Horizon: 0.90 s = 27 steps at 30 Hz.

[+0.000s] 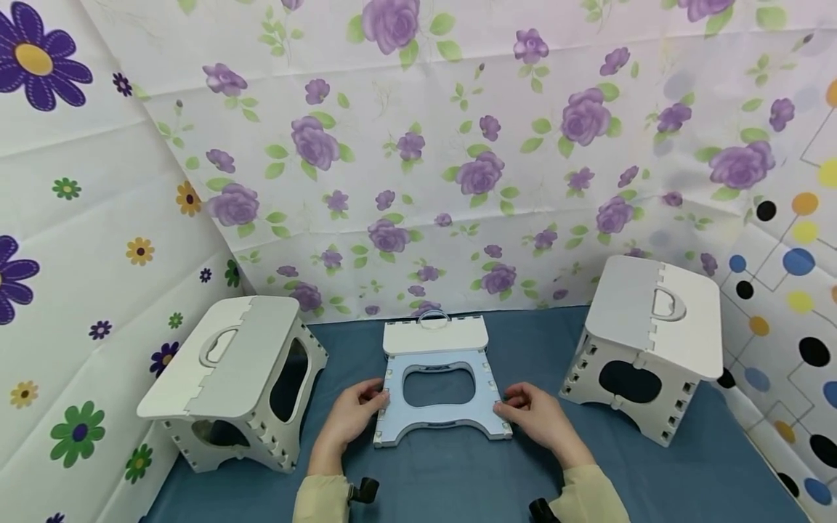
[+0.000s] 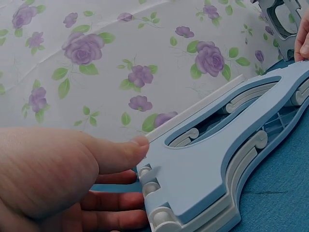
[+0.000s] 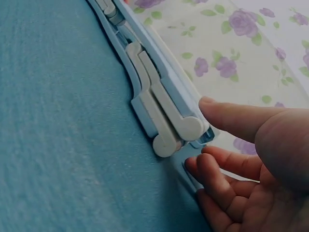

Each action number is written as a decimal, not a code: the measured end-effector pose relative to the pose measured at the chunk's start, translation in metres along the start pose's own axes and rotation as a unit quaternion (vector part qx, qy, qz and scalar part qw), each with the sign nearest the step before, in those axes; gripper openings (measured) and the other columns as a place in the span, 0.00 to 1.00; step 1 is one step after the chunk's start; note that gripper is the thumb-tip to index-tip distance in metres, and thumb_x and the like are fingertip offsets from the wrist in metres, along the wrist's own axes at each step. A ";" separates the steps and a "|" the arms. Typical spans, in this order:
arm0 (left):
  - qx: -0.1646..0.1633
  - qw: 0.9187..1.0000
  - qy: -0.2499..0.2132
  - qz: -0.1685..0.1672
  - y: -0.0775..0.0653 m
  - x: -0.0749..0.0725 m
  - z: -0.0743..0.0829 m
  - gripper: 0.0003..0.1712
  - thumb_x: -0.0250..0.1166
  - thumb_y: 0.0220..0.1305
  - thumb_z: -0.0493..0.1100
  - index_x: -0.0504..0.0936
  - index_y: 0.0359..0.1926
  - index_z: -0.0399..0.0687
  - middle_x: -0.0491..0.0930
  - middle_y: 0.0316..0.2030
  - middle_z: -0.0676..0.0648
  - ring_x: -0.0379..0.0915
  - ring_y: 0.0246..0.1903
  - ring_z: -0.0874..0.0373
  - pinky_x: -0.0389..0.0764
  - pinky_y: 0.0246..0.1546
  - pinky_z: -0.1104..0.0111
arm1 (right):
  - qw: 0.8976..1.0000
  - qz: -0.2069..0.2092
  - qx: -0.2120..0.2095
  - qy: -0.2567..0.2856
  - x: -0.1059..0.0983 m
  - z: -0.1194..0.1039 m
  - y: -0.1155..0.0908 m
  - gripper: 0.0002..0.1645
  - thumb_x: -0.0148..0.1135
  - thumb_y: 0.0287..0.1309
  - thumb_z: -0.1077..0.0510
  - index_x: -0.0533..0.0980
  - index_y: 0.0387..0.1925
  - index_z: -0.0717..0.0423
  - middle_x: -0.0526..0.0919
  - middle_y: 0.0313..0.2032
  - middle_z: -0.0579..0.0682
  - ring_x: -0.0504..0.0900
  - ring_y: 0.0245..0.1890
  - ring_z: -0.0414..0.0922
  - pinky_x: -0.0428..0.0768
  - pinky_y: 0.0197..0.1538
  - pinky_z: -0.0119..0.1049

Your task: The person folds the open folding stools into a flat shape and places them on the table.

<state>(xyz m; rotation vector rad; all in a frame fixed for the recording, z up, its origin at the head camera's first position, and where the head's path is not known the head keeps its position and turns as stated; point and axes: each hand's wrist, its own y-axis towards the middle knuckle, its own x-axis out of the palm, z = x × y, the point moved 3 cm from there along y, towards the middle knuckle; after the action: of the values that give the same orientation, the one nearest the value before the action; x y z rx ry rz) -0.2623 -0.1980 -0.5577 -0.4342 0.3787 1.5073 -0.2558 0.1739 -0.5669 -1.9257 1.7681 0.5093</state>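
A blue and white folding stool [image 1: 434,420], folded flat with an oval opening in its panel, lies on the blue cloth between both hands. My left hand [image 1: 353,414] pinches its left edge, thumb [image 2: 130,151] on the upper face and the other fingers against the hinged side. At the right edge, my right hand [image 1: 538,415] holds the stool between thumb [image 3: 222,112] and curled fingers, partly below the edge. White hinge pieces [image 3: 166,145] show along the stool's side. Its white top panel [image 1: 434,338] with a carry handle points away from me.
An opened grey and white folding stool [image 1: 261,363] stands at the left, and a similar stool [image 1: 628,305] stands at the right. Behind them hangs a flowered sheet [image 1: 418,181]. The blue cloth [image 1: 445,479] covers the table.
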 end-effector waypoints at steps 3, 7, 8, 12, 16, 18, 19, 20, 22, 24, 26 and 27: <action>-0.004 1.000 0.003 0.013 -0.001 -0.003 -0.001 0.27 0.67 0.78 0.50 0.81 0.68 0.38 0.82 0.48 0.44 0.75 0.44 0.52 0.78 0.45 0.59 | 1.000 0.002 -0.002 -0.006 0.000 -0.002 0.002 0.32 0.75 0.67 0.42 0.81 0.62 0.58 0.87 0.45 0.47 0.83 0.43 0.44 0.82 0.45 0.46; -0.008 0.999 -0.004 0.032 -0.001 -0.007 0.001 0.25 0.66 0.79 0.49 0.82 0.68 0.40 0.82 0.53 0.43 0.77 0.49 0.50 0.80 0.48 0.56 | 1.000 0.011 -0.010 0.005 -0.004 -0.008 0.000 0.33 0.72 0.71 0.46 0.77 0.69 0.58 0.88 0.51 0.51 0.84 0.47 0.46 0.83 0.47 0.47; -0.008 0.999 -0.008 0.037 0.000 -0.008 0.002 0.25 0.66 0.79 0.49 0.82 0.68 0.41 0.82 0.54 0.42 0.77 0.50 0.50 0.81 0.47 0.56 | 1.000 0.017 -0.014 0.008 -0.007 -0.010 -0.001 0.33 0.71 0.72 0.47 0.76 0.70 0.57 0.87 0.53 0.52 0.84 0.48 0.47 0.84 0.48 0.48; -0.004 0.998 -0.016 0.060 0.000 -0.011 0.005 0.23 0.66 0.79 0.49 0.83 0.67 0.43 0.83 0.54 0.42 0.78 0.50 0.50 0.81 0.44 0.58 | 0.996 0.075 -0.043 0.009 -0.034 -0.020 -0.016 0.30 0.68 0.76 0.48 0.75 0.72 0.53 0.86 0.57 0.54 0.85 0.52 0.51 0.84 0.50 0.47; -0.003 0.997 -0.022 0.077 -0.003 -0.016 0.003 0.22 0.66 0.79 0.49 0.84 0.66 0.44 0.83 0.53 0.43 0.77 0.48 0.50 0.80 0.42 0.61 | 0.977 0.199 -0.082 0.002 -0.066 -0.025 -0.038 0.22 0.67 0.77 0.49 0.81 0.66 0.51 0.88 0.53 0.51 0.86 0.49 0.44 0.82 0.48 0.33; -0.004 0.996 -0.027 0.082 -0.003 -0.017 0.003 0.22 0.66 0.80 0.49 0.84 0.66 0.43 0.83 0.53 0.43 0.77 0.47 0.51 0.80 0.42 0.61 | 0.958 0.270 -0.099 0.008 -0.080 -0.025 -0.049 0.17 0.68 0.76 0.54 0.84 0.60 0.52 0.90 0.50 0.51 0.85 0.44 0.36 0.80 0.44 0.24; -0.004 0.996 -0.030 0.083 -0.003 -0.018 0.003 0.21 0.66 0.80 0.49 0.84 0.66 0.43 0.83 0.52 0.43 0.77 0.47 0.51 0.80 0.41 0.61 | 0.947 0.303 -0.106 0.011 -0.086 -0.024 -0.054 0.14 0.68 0.75 0.56 0.86 0.57 0.53 0.90 0.48 0.51 0.84 0.41 0.33 0.78 0.42 0.20; -0.003 0.996 -0.033 0.084 -0.003 -0.018 0.003 0.21 0.65 0.80 0.49 0.84 0.65 0.43 0.83 0.52 0.43 0.77 0.46 0.51 0.80 0.41 0.61 | 0.936 0.334 -0.112 0.015 -0.092 -0.022 -0.059 0.12 0.69 0.73 0.59 0.87 0.55 0.54 0.90 0.46 0.52 0.82 0.39 0.29 0.76 0.41 0.18; -0.001 0.996 -0.039 0.085 -0.002 -0.019 0.003 0.21 0.66 0.80 0.48 0.84 0.65 0.42 0.84 0.50 0.43 0.78 0.45 0.52 0.80 0.41 0.61 | 0.911 0.394 -0.120 0.019 -0.103 -0.018 -0.068 0.09 0.70 0.71 0.63 0.88 0.50 0.57 0.90 0.42 0.51 0.80 0.35 0.24 0.74 0.40 0.15; 0.001 0.995 -0.045 0.084 -0.001 -0.018 0.004 0.21 0.66 0.80 0.48 0.84 0.65 0.42 0.84 0.49 0.43 0.80 0.45 0.52 0.80 0.41 0.61 | 0.887 0.447 -0.118 0.023 -0.113 -0.010 -0.076 0.08 0.71 0.69 0.64 0.89 0.47 0.59 0.89 0.39 0.44 0.79 0.35 0.22 0.73 0.40 0.15; 0.000 0.995 -0.047 0.083 0.000 -0.018 0.004 0.21 0.66 0.79 0.48 0.84 0.65 0.43 0.84 0.49 0.44 0.81 0.44 0.52 0.81 0.41 0.61 | 0.863 0.491 -0.111 0.031 -0.121 -0.001 -0.082 0.06 0.70 0.68 0.65 0.89 0.44 0.61 0.86 0.38 0.36 0.79 0.36 0.23 0.73 0.40 0.16; -0.002 0.995 -0.049 0.083 0.000 -0.017 0.004 0.21 0.66 0.79 0.48 0.84 0.65 0.43 0.84 0.48 0.44 0.81 0.44 0.52 0.81 0.41 0.62 | 0.852 0.511 -0.104 0.034 -0.125 0.005 -0.085 0.06 0.70 0.68 0.65 0.88 0.43 0.62 0.84 0.38 0.32 0.79 0.37 0.24 0.73 0.40 0.17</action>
<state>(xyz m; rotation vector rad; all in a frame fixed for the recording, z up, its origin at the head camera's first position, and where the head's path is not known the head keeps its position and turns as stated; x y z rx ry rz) -0.2628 -0.2109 -0.5453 -0.3371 0.3422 1.6846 -0.1836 0.2832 -0.4921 -0.9356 2.7981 1.0074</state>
